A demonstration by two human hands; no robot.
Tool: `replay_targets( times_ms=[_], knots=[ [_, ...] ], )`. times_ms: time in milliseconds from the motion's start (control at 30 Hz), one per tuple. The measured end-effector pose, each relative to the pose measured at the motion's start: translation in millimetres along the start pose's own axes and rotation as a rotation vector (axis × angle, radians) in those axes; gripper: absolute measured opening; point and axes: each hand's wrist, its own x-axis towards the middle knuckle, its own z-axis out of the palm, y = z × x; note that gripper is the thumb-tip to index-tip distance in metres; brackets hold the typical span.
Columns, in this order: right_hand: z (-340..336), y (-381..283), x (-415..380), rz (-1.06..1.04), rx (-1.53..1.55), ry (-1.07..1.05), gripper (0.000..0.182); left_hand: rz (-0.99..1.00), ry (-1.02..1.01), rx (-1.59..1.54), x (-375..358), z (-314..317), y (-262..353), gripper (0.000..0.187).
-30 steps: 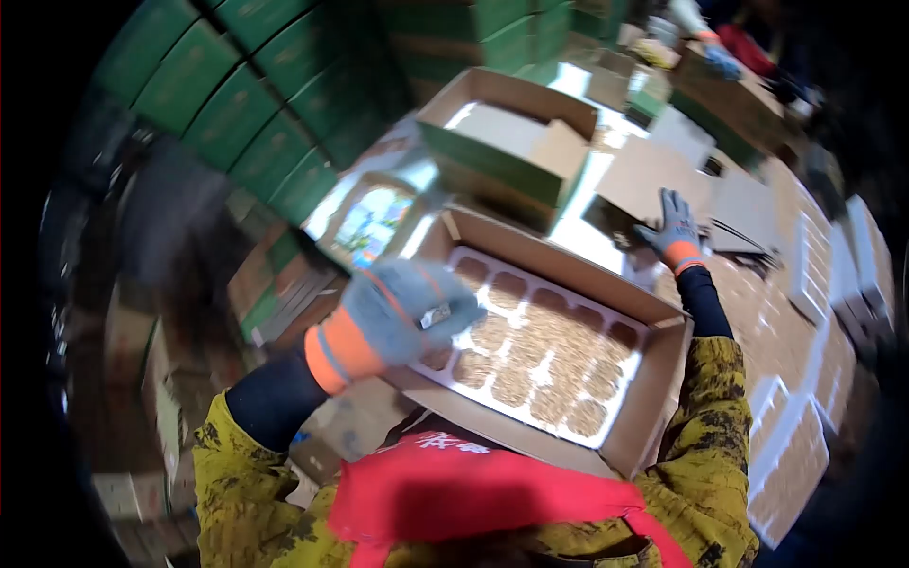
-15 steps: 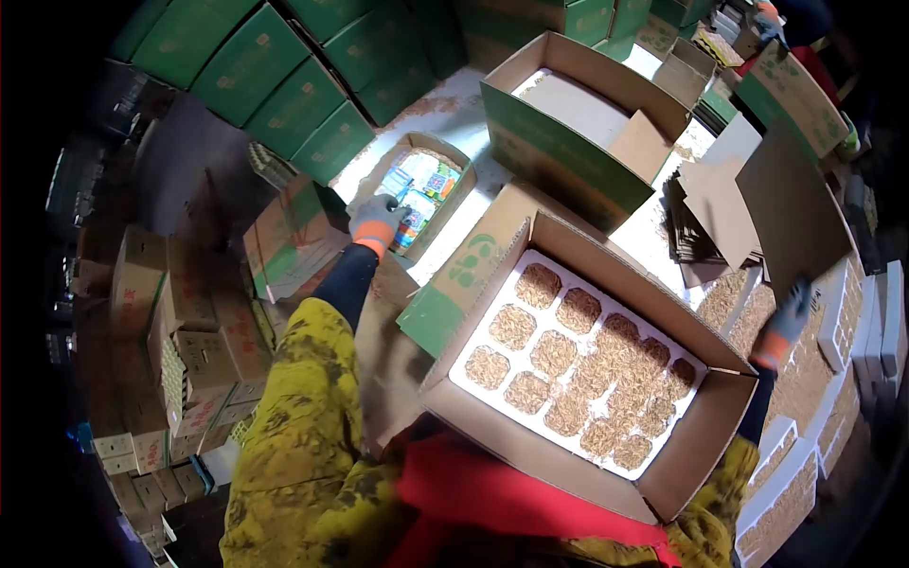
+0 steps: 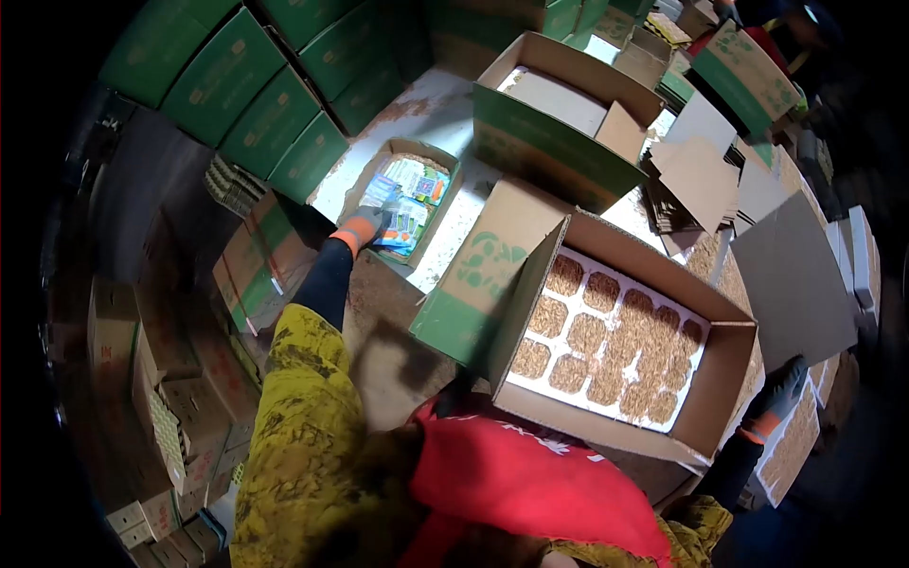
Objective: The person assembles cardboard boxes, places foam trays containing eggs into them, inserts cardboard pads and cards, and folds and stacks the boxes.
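Observation:
My left hand (image 3: pixel 373 225), in a grey glove with an orange cuff, is at the near left edge of a small carton (image 3: pixel 443 201). Its fingers look closed on the edge of a blue-and-white packet (image 3: pixel 382 190), among several colourful packets; the fingertips are partly hidden. At the right, my right hand (image 3: pixel 785 390) grips the lower edge of a large grey-brown cardboard sheet (image 3: pixel 793 275), which stands tilted. Between my hands sits an open carton (image 3: pixel 727 374). In it lies a white tray (image 3: pixel 559 320) whose square cells hold brown, straw-like filling, heaped over several cells.
Green cartons (image 3: pixel 227 85) are stacked behind at left. A second open carton (image 3: pixel 559 142) stands beyond mine, with loose cardboard pieces (image 3: pixel 689 180) to its right. Brown boxes (image 3: pixel 194 417) pile up at lower left. Another person (image 3: pixel 757 43) is at the upper right beside a green-and-brown carton (image 3: pixel 748 80).
My right hand and the cardboard sheet have moved down and toward me. My left hand has shifted slightly further over the packets. The whole view has turned a little.

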Motion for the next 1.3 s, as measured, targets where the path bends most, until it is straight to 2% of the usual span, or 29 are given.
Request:
replay_targets(
  times_ms=[67, 100, 167, 233, 267, 333, 400, 467, 500, 533, 567, 600, 633, 667, 700, 733, 767, 800, 833, 867, 900, 933, 967, 1067, 1100, 1167, 1200, 1267, 1300],
  knots=[
    [-8, -9, -2, -0.035, -0.029, 0.031, 0.051, 0.387, -0.03, 0.305, 7, 4, -24, 0.038],
    [-10, -18, -4, -0.074, -0.053, 0.059, 0.051, 0.349, -0.09, 0.29, -5, -11, -11, 0.04],
    [-34, -22, -10, -0.142, -0.148, 0.114, 0.045, 0.235, -0.001, 0.217, -27, -31, 13, 0.03],
    [-64, -22, -15, -0.53, -0.713, 0.164, 0.051, 0.103, 0.089, 0.145, -35, -40, 26, 0.027],
    [-81, -23, -20, -0.715, -1.009, 0.186, 0.055, -0.043, 0.244, 0.087, -17, -28, 13, 0.028],
    [-76, -67, -47, -0.637, -1.026, 0.251, 0.083, 0.13, 0.429, -0.336, -30, -55, 68, 0.027],
    [-100, -63, -48, -0.672, -1.02, 0.243, 0.083, 0.521, 0.46, -0.848, -87, -99, 202, 0.028],
    [-88, -80, -59, -0.722, -1.085, 0.254, 0.072, 1.008, 0.678, -0.408, -161, -134, 318, 0.026],
    [-80, -70, -53, -0.485, -0.548, 0.263, 0.064, 1.073, 0.549, -0.112, -178, -122, 349, 0.025],
    [-62, -83, -59, -0.311, -0.247, 0.22, 0.058, 1.114, 0.424, 0.19, -191, -115, 366, 0.025],
    [-43, -96, -65, -0.143, 0.061, 0.229, 0.051, 1.194, 0.47, 0.289, -190, -92, 365, 0.026],
    [-11, -130, -78, -0.035, 0.129, 0.194, 0.045, 1.264, 0.515, 0.39, -187, -71, 364, 0.028],
    [1, -131, -85, -0.023, 0.203, 0.1, 0.047, 1.159, 0.406, 0.352, -192, -76, 360, 0.036],
    [8, -129, -89, -0.013, 0.28, 0.009, 0.049, 1.135, 0.451, 0.146, -204, -94, 364, 0.035],
    [10, -127, -97, 0.084, 0.131, -0.089, 0.052, 1.098, 0.503, 0.055, -206, -105, 360, 0.039],
    [11, -117, -102, 0.045, -0.007, -0.22, 0.054, 1.056, 0.544, -0.039, -204, -114, 351, 0.042],
    [12, -106, -106, -0.012, -0.139, -0.345, 0.056, 0.994, 0.569, -0.262, -201, -110, 344, 0.035],
    [13, -86, -110, -0.219, -0.254, -0.502, 0.056, 0.913, 0.556, -0.378, -204, -98, 344, 0.036],
    [19, -105, -109, -0.528, -0.616, -0.52, 0.044, 0.829, 0.543, -0.492, -206, -85, 344, 0.037],
    [22, -114, -111, -0.334, -0.776, -0.703, 0.03, 0.745, 0.529, -0.603, -206, -73, 342, 0.038],
    [26, -121, -110, -0.377, -0.875, -0.762, 0.026, 0.852, 0.495, -0.349, -202, -67, 331, 0.042],
    [31, -125, -106, -0.427, -0.973, -0.82, 0.023, 0.945, 0.664, 0.015, -194, -64, 323, 0.044],
    [33, -125, -101, -0.472, -0.931, -0.879, 0.018, 0.812, 0.449, -0.332, -194, -63, 319, 0.043],
    [45, -121, -85, -0.623, -0.459, -0.816, 0.02, 0.681, 0.045, -1.102, -204, -68, 317, 0.043],
    [40, -122, -75, -0.561, -0.363, -0.754, 0.026, 0.729, -0.02, -0.969, -204, -78, 309, 0.043],
    [15, -108, -56, -0.144, -0.02, -0.644, 0.037, 0.424, -0.46, -1.551, -194, -64, 299, 0.044],
    [3, -87, -46, 0.072, 0.16, -0.585, 0.043, 0.286, -0.664, -1.633, -176, -41, 279, 0.044],
    [-15, -50, -44, 0.333, 0.372, -0.655, 0.06, 0.153, -0.616, -1.343, -169, -24, 282, 0.059],
    [-18, -21, -51, 0.445, 0.331, -0.764, 0.072, 0.164, -0.338, -0.965, -183, -25, 306, 0.072]
  ],
)
